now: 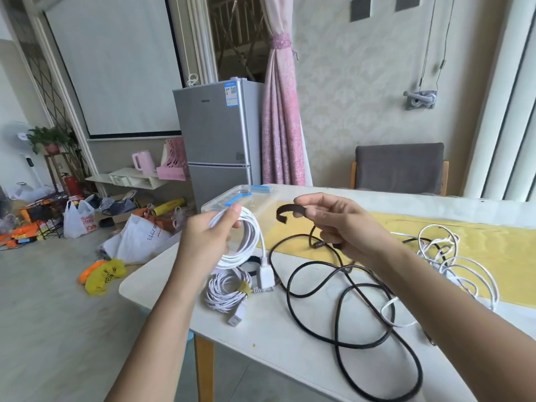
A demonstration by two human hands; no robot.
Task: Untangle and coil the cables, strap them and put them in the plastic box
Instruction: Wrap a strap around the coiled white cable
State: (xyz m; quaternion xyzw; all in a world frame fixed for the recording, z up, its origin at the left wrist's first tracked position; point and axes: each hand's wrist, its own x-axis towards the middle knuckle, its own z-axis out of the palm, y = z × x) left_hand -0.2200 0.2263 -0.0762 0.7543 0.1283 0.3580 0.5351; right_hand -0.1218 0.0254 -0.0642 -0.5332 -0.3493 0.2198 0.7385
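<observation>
My left hand (207, 237) grips a coiled white cable (245, 242) above the table; its white plug (266, 275) hangs below. My right hand (338, 223) pinches a curled black strap (285, 212) at its right end, held just right of the coil. On the table under the coil lies a second white coil (227, 291) bound with a yellow tie. A loose black cable (348, 314) sprawls in loops across the middle. A tangle of white cables (452, 262) lies at the right. The clear plastic box (229, 198) with blue clips stands at the far left corner of the table.
The white table (278, 338) carries a yellow runner (493, 245). A grey chair (400, 168) stands behind it. Beyond the left edge, bags and clutter (87, 219) cover the floor, with a grey fridge (217, 140) at the back.
</observation>
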